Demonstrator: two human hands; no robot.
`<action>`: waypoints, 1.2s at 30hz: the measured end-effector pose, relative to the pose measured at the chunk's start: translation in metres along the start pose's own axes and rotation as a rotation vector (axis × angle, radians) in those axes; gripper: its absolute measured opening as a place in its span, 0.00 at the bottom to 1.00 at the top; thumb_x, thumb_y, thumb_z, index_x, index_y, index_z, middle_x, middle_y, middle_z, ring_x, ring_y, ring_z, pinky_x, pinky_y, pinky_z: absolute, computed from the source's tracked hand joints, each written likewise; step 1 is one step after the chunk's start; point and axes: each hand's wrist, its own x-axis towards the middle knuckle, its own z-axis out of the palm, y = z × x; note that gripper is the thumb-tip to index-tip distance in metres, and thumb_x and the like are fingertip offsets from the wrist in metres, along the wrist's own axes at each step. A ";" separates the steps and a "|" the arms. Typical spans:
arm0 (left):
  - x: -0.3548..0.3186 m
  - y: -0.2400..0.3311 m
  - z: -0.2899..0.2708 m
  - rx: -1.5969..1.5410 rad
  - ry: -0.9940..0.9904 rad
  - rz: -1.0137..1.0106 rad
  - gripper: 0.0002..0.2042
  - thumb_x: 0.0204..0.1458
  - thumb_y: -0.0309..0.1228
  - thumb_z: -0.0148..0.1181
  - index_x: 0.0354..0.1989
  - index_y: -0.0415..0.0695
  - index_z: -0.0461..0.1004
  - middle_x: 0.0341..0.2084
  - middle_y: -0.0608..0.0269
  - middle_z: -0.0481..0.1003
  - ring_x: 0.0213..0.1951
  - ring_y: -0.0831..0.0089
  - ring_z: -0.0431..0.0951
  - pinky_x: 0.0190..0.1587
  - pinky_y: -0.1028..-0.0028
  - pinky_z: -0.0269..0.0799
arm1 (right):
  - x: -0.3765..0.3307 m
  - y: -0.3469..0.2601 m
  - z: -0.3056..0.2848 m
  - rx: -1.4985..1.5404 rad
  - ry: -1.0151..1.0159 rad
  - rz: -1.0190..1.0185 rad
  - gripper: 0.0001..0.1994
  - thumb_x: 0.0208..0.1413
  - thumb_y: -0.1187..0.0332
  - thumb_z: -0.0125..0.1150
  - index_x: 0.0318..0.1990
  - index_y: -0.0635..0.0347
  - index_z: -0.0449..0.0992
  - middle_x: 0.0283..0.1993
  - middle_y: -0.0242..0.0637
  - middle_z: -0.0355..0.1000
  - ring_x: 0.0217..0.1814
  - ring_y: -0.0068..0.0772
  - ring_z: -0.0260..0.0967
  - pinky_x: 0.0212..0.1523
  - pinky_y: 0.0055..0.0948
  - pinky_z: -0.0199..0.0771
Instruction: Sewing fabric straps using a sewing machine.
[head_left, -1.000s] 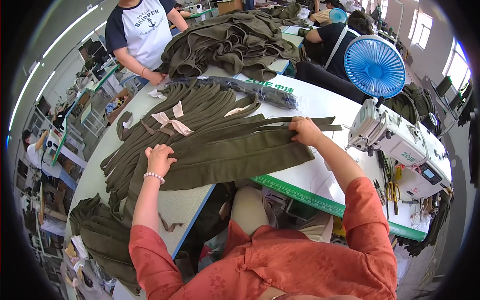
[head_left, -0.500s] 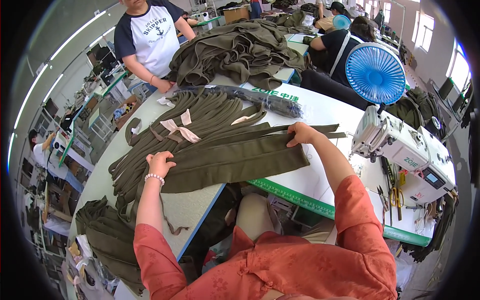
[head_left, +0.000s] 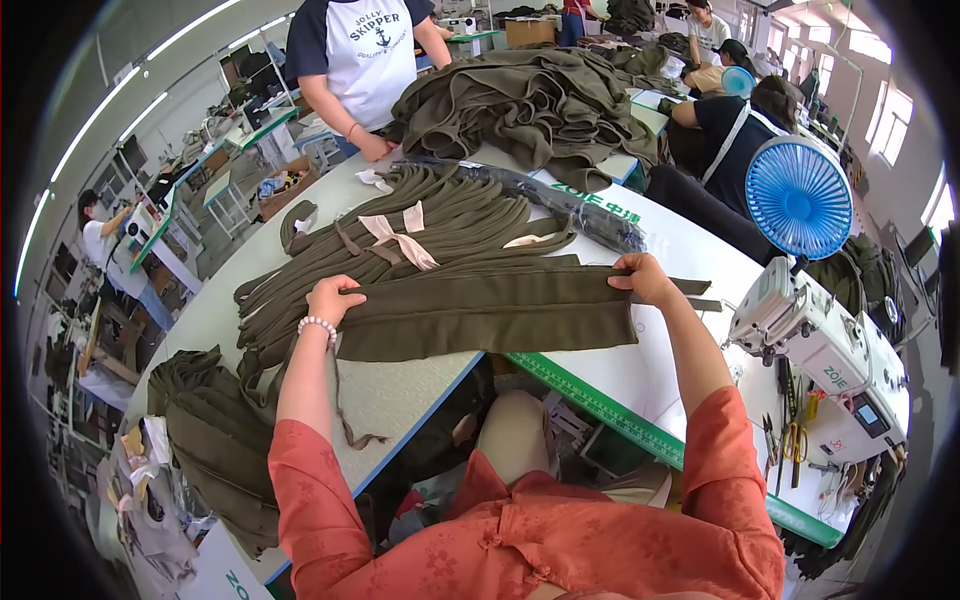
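Note:
A long olive-green fabric panel [head_left: 485, 318] lies stretched between my hands, with a seam running along its length. My left hand [head_left: 334, 297] pinches its upper left corner, a beaded bracelet at the wrist. At the panel's upper right corner, my right hand [head_left: 642, 279] grips the edge between thumb and fingers. Behind the panel spreads a bundle of olive fabric strips [head_left: 400, 215], tied with a pale pink cloth strip [head_left: 400, 243]. Some strip ends stick out past my right hand.
A white sewing machine [head_left: 815, 340] stands at right, with a blue fan [head_left: 798, 197] above it. Scissors [head_left: 795, 442] lie beside the machine. A green ruler strip [head_left: 600, 408] edges the table. Across it, a person [head_left: 365, 70] stands by a heap of olive fabric [head_left: 530, 105].
The view has shifted, so the surroundings sit further right and lower. Both hands keep their hold on the panel, which now lies straighter and more level between them.

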 end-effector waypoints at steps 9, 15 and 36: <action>-0.001 -0.025 0.006 -0.006 0.020 -0.023 0.12 0.36 0.33 0.70 0.32 0.51 0.79 0.28 0.68 0.79 0.35 0.70 0.78 0.44 0.68 0.64 | -0.016 -0.058 0.097 -0.883 0.601 -0.189 0.26 0.42 0.51 0.67 0.41 0.61 0.67 0.42 0.42 0.64 0.49 0.43 0.62 0.45 0.41 0.63; -0.006 -0.019 0.009 0.064 0.081 0.031 0.11 0.37 0.33 0.69 0.32 0.50 0.79 0.29 0.67 0.79 0.35 0.68 0.78 0.43 0.68 0.65 | -0.024 -0.066 0.149 -0.713 0.614 -0.115 0.25 0.45 0.48 0.63 0.38 0.62 0.67 0.41 0.44 0.65 0.46 0.45 0.63 0.46 0.41 0.61; -0.025 -0.003 -0.009 -0.039 0.161 0.170 0.08 0.37 0.27 0.67 0.29 0.44 0.79 0.26 0.62 0.78 0.31 0.66 0.78 0.38 0.72 0.69 | 0.012 -0.058 0.124 -0.739 0.344 -0.445 0.09 0.42 0.70 0.65 0.34 0.54 0.76 0.38 0.35 0.67 0.48 0.42 0.62 0.48 0.36 0.61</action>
